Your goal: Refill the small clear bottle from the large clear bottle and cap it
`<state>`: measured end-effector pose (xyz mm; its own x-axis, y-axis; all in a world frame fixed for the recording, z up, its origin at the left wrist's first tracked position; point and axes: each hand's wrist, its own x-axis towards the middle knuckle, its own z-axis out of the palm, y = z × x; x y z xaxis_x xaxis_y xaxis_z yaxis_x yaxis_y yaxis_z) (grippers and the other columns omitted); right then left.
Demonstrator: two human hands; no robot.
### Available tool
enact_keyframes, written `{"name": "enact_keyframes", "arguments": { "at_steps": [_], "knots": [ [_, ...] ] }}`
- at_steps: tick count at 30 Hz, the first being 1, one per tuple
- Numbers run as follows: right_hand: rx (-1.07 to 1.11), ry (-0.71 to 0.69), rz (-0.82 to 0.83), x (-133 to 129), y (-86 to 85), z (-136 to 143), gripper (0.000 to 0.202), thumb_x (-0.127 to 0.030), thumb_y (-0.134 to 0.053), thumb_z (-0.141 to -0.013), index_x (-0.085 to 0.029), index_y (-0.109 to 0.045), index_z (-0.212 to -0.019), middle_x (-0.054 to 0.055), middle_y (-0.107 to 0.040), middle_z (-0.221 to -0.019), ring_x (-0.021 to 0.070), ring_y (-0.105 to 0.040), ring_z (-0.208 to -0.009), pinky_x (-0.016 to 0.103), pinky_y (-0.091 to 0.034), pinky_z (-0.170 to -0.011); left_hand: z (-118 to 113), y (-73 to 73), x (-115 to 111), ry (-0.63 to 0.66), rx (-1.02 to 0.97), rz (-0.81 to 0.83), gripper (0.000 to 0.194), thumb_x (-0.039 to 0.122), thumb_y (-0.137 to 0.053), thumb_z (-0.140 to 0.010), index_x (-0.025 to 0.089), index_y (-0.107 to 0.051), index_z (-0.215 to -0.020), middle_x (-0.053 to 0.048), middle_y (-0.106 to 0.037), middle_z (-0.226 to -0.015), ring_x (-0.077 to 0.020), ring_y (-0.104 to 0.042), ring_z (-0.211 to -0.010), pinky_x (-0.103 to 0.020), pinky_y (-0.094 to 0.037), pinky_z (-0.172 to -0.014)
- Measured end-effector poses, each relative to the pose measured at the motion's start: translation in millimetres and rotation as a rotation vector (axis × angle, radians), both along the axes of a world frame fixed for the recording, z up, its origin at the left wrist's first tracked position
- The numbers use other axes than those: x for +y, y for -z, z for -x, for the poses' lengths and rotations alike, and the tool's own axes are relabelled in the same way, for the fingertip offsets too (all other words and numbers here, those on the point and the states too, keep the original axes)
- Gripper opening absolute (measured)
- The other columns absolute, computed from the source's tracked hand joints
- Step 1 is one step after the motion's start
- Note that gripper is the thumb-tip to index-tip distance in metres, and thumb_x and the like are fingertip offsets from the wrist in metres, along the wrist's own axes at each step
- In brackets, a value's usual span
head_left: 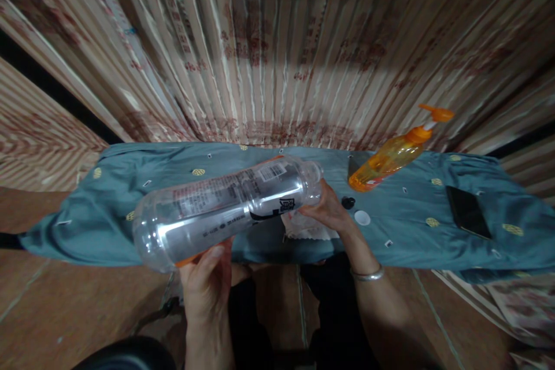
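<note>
A large clear plastic bottle (225,208) with a silver label lies nearly level above the cloth-covered table, its neck pointing right. My left hand (208,272) grips it from below near its wide base. Around the neck end, my right hand (325,205) has its fingers closed on the bottle, and a silver bracelet circles that wrist. No cap shows on the bottle's mouth, though my fingers partly cover that end. Beneath the right hand lies a whitish paper or cloth piece (307,228). Just right of that hand are a small black cap (348,203) and a white disc (362,218).
An orange pump bottle (390,159) stands at the back right of the teal cloth (411,214). A black phone (468,212) lies near the right end. Behind the table hangs a pleated, patterned curtain (269,52).
</note>
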<state>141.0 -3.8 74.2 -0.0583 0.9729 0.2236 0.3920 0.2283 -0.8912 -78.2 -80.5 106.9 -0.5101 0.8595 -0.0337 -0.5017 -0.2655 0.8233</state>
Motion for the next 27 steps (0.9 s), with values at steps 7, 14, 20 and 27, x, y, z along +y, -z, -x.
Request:
{"name": "enact_keyframes", "arguments": {
  "at_steps": [7,14,20,27],
  "knots": [
    [-0.004,0.003,-0.014,-0.4,-1.8,0.1,0.060,-0.034,-0.077,-0.062,-0.020,-0.055,-0.115,0.007,-0.069,-0.114,0.0268,-0.065,-0.104,0.043,-0.051,-0.097,-0.9,-1.0,-0.1,0.011,-0.001,-0.003,0.052,0.036,-0.091,-0.045,0.029,-0.075,-0.093,-0.002,-0.076,-0.101,-0.0299,-0.065,-0.109,-0.044,-0.054,-0.091],
    [-0.014,0.006,-0.010,1.2,0.0,-0.3,0.059,-0.033,-0.077,-0.061,-0.019,-0.056,-0.114,0.006,-0.069,-0.109,0.0253,-0.066,-0.100,0.040,-0.053,-0.094,-1.1,-2.2,-0.5,0.010,-0.006,0.003,0.053,0.034,-0.092,-0.043,0.030,-0.075,-0.093,-0.002,-0.076,-0.102,-0.0294,-0.065,-0.109,-0.043,-0.056,-0.090],
    [-0.027,0.012,-0.018,1.2,0.1,0.7,0.062,-0.034,-0.077,-0.061,-0.018,-0.055,-0.116,0.007,-0.068,-0.109,0.0257,-0.065,-0.099,0.041,-0.053,-0.093,-1.7,-4.2,-0.1,0.006,-0.007,-0.023,0.050,0.032,-0.092,-0.043,0.029,-0.076,-0.090,-0.001,-0.075,-0.101,-0.0270,-0.065,-0.105,-0.040,-0.056,-0.090],
    [-0.020,0.008,-0.001,0.4,0.1,-0.1,0.060,-0.034,-0.076,-0.062,-0.020,-0.055,-0.117,0.006,-0.069,-0.110,0.0261,-0.065,-0.099,0.044,-0.053,-0.092,-2.0,-4.5,-0.1,-0.013,-0.005,-0.011,0.051,0.033,-0.093,-0.042,0.029,-0.076,-0.089,-0.002,-0.075,-0.102,-0.0299,-0.062,-0.113,-0.045,-0.053,-0.096]
  ]
}}
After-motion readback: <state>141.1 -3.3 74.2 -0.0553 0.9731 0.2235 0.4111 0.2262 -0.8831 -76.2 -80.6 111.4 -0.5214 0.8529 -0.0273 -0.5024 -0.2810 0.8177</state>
